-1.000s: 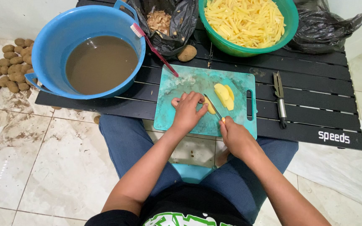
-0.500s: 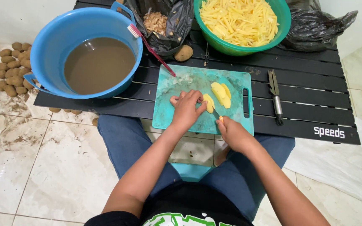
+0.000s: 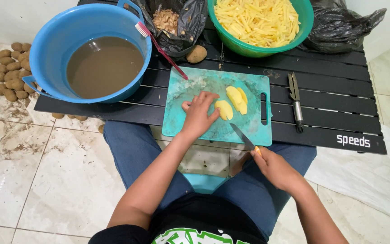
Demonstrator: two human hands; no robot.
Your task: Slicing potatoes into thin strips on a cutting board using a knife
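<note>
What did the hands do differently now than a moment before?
The right hand pulled the knife back off the potato slices, toward the person and the near edge of the cutting board; its grip on the handle is unchanged. The left hand stayed flat on the board beside the slices. The blue tub, green bowl and peeler kept their places.

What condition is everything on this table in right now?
Blue tub: full of murky brown water.
Green bowl: heaped with cut potato sticks.
Potato slices: peeled, lying on the cutting board.
Knife: held in right hand.
Left hand: touching a slice.
Peeler: lying unused.
</note>
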